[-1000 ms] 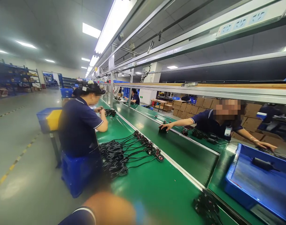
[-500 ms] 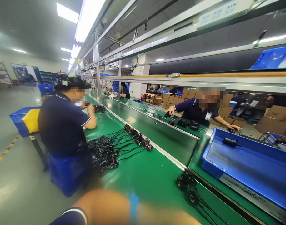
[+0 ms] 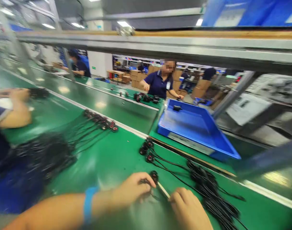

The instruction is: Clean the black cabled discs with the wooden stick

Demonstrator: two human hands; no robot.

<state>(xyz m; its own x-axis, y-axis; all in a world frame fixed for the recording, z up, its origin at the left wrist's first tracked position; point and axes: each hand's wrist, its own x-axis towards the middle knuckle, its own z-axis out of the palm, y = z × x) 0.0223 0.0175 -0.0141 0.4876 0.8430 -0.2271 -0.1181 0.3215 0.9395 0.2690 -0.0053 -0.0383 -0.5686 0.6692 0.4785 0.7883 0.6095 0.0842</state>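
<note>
My left hand (image 3: 132, 190), with a blue band (image 3: 88, 204) on its wrist, pinches a small round black part (image 3: 153, 175) with a reddish centre. My right hand (image 3: 190, 207) is closed on a thin pale stick (image 3: 163, 190), whose far end meets or nearly meets that part. Blur hides the exact contact. Just beyond, several similar round black parts (image 3: 147, 150) lie on the green bench (image 3: 126, 156). Their black cables run right to a heap of bundled cables (image 3: 208, 185) beside my right hand.
A blue tray (image 3: 191, 124) holding a black piece stands behind the bench edge. More cabled round parts (image 3: 102, 123) and a cable pile (image 3: 44, 153) lie to the left, near a co-worker's arm (image 3: 14, 111). Another person (image 3: 157, 83) works across the line. A shelf beam (image 3: 146, 43) crosses above.
The view has swung right and down. Both my hands now show, with the round part and the stick; before, only a blurred forearm with the blue band was seen.
</note>
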